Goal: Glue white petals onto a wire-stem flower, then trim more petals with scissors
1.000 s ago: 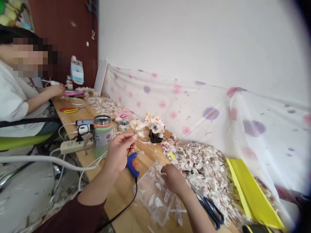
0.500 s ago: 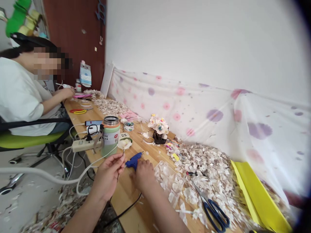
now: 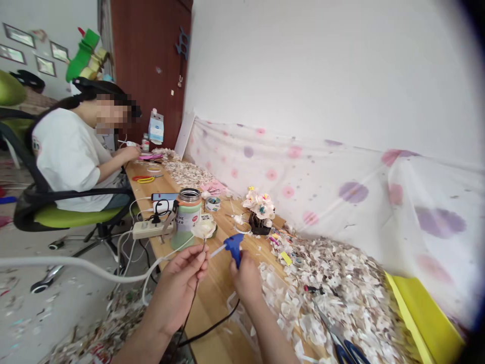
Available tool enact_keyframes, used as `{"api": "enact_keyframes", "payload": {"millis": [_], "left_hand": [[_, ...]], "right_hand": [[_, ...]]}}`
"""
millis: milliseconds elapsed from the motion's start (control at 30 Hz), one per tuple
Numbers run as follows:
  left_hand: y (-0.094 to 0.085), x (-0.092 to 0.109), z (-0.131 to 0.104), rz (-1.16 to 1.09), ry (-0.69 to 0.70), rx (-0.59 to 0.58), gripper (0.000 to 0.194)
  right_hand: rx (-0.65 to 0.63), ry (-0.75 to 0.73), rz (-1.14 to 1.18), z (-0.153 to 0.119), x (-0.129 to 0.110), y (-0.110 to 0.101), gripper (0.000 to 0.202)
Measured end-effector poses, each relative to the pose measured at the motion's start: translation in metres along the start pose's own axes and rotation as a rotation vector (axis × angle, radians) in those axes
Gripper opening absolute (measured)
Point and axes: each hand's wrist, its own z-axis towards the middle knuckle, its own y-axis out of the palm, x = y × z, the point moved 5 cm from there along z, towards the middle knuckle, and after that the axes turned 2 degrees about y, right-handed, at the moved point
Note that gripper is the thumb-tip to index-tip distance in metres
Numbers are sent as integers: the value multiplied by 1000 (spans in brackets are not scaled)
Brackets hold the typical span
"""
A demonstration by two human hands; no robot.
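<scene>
My left hand (image 3: 185, 283) pinches the thin stem of a pale cream flower (image 3: 204, 228), which stands upright above the fingers, in front of the green jar (image 3: 187, 215). Just right of it, my right hand (image 3: 248, 278) is wrapped round the handle of a blue glue gun (image 3: 234, 246). A whitish glue stick (image 3: 217, 250) juts from the gun's left end, close to the flower stem. A dark cord hangs below the right hand. Loose white petals (image 3: 278, 293) lie beside my right forearm.
A flower arrangement (image 3: 260, 205) in a black pot stands behind the gun. Scissors (image 3: 341, 344) and a large petal heap (image 3: 341, 278) lie right, beside a yellow folder (image 3: 424, 313). A power strip (image 3: 151, 228) is left; another person (image 3: 71, 156) sits beyond it.
The view has swung left. My right hand has lifted the blue glue gun off the table and turned it, while my left hand still holds the flower.
</scene>
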Motion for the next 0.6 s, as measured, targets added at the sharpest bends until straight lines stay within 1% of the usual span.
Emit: {"api": "enact_keyframes", "payload": {"millis": [100,167,267,367,433,500,600], "left_hand": [[4,5,-5,10,5,12,39],[6,8,-7,9,3,30,41],[7,13,-9,-5,13,61,43],[7,14,-8,-11,19,69,43],[7,13,-6,-12,13,65,42],[8,10,-6,-13,7,63,41],[8,7,-6,-16,-2,62,38]], "right_hand": [[140,11,214,3,-4,-22,22],[195,14,336,0,-11,-38,26],[211,-1,464,-16,-22,-58,40],[207,-61,581,-42,-24,-73,49],[199,-129,573,-60,-24,-80,50],[218,-251,485,-74,-29,-88,49],[192,-449,355,-85,-50,-98,50]]}}
